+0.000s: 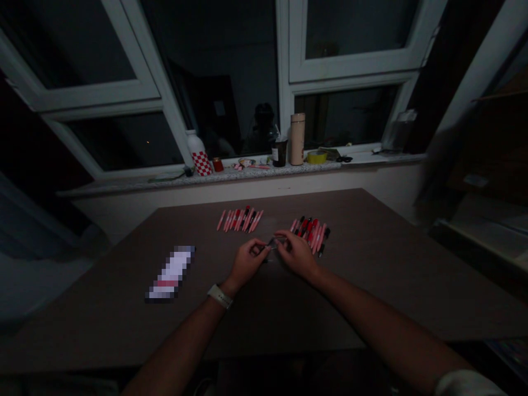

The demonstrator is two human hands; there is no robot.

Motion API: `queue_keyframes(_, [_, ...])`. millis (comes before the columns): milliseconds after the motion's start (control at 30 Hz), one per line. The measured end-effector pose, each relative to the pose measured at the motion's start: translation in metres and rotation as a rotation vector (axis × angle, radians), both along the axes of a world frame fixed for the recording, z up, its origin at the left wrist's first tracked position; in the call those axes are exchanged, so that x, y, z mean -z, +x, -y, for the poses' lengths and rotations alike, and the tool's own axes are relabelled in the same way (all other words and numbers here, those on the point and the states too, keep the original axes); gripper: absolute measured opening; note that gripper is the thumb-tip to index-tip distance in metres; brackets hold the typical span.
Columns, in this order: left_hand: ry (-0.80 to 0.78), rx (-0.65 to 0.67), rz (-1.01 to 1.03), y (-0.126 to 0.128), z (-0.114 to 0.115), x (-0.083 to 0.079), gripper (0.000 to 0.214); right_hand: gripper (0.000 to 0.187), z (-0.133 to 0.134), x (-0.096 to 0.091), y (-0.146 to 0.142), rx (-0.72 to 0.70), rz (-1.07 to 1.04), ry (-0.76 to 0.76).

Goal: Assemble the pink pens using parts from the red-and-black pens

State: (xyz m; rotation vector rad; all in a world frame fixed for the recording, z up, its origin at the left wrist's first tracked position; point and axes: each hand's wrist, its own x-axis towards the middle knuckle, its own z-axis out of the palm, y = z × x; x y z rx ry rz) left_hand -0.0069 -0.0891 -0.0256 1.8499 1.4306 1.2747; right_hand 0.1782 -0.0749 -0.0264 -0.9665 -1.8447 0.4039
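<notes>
My left hand point(249, 261), wearing a pale wristband point(220, 296), is closed on a slim dark pen point(270, 242) over the middle of the table. From the other side my right hand point(297, 256) reaches the same pen, its thumb and fingers pinched at the far end. Dim light and the fingers hide most of the pen. Close beyond my right hand lies a row of pink, red and black pens point(317, 235), partly covered by the hand. Farther back, left of centre, lies another row of pink, red and black pens point(240, 219), side by side.
A phone with a blurred screen point(171, 275) lies on the brown table point(136, 335) at the left. On the windowsill stand a red-checked white bottle point(201, 159), a small jar point(218, 164), a dark cup point(279, 154), a beige flask point(297, 140) and a yellow tape roll point(317, 158).
</notes>
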Motion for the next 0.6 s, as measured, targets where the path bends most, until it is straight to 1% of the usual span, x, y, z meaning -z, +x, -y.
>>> queue_keyframes(167, [0.045,0.064,-0.07,0.0012,0.0025,-0.001,0.027,0.028,0.0028,-0.0014,-0.0021,-0.068,-0.089,-0.03])
queue_keyframes(400, [0.11,0.142,-0.144,-0.0001,0.0037,-0.0017,0.018,0.026,0.0018,0.0032,-0.0062,-0.173,-0.153,-0.109])
queue_keyframes(500, [0.127,0.133,-0.16,-0.0003,0.0033,-0.0024,0.018,0.026,-0.0002,0.0037,-0.0071,-0.143,-0.227,-0.134])
queue_keyframes(600, [0.163,0.058,-0.181,-0.003,0.0013,-0.0019,0.019,0.028,-0.0025,0.0023,-0.0058,-0.037,-0.28,-0.108])
